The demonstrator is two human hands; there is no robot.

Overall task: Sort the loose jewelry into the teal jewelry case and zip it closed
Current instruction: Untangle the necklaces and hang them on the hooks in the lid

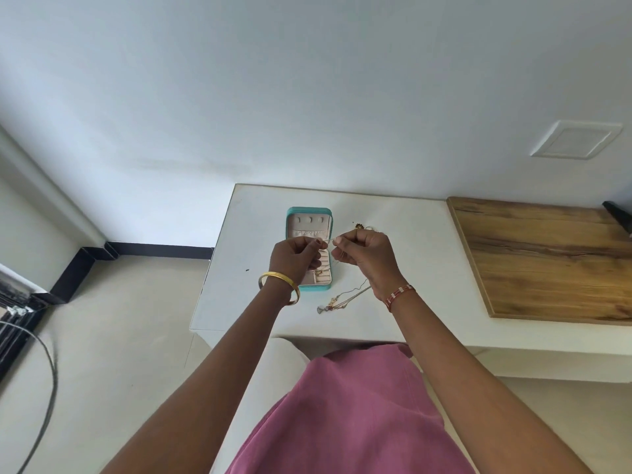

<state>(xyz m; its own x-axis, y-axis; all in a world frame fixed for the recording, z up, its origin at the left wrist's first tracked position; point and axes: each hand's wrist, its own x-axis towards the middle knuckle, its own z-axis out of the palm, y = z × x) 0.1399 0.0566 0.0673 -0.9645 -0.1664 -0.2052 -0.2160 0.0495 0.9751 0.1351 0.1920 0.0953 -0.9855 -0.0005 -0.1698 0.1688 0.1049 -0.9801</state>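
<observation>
The teal jewelry case (309, 212) lies open on the white table (393, 234), its pale lining and ring slots showing, with a small gold piece (319, 272) in its near half. My left hand (297, 257) and my right hand (366, 256) are raised over the case. Each pinches one end of a thin chain (330, 240) stretched between them. The left hand hides much of the case's near half. Loose necklaces (342, 299) lie in a small tangle on the table near the case's front right corner. A small dark flower-shaped piece (358, 225) lies beyond my right hand.
A wooden board (547, 254) covers the right part of the table. The table stands against a white wall, with tiled floor and a grey cable (51, 367) to the left. My pink clothing (342, 412) fills the lower middle.
</observation>
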